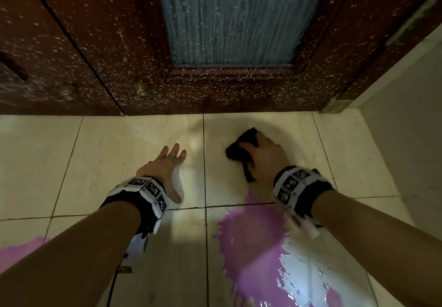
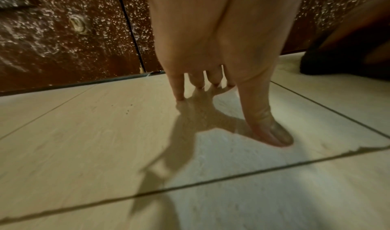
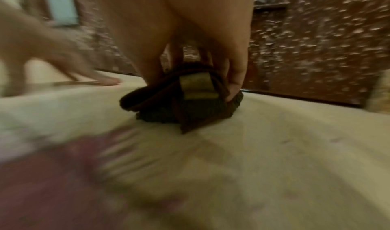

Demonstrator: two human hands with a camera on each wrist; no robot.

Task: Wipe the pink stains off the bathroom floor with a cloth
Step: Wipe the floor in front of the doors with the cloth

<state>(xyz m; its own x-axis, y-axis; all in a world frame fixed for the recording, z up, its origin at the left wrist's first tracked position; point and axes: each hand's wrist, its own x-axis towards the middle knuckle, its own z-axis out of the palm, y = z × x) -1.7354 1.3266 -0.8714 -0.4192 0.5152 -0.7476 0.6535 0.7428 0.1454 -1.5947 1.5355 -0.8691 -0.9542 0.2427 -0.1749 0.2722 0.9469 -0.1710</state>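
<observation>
The right hand (image 1: 263, 156) grips a bunched dark cloth (image 1: 240, 150), fingers curled over it and pressing it to the floor (image 1: 100, 144) near the door (image 1: 119, 43), just beyond the big pink stain (image 1: 251, 242), which spreads wet and shiny beneath the right wrist. A second pink stain (image 1: 21, 249) shows at the left edge. The left hand (image 1: 165, 165) is spread wide, fingertips (image 2: 179, 95) propped on the dry tile, holding nothing. The puddle looks thick, so I judge the small wad could soak through and smear pink across clean tiles, and the bracing hand might slide if wet reaches it
</observation>
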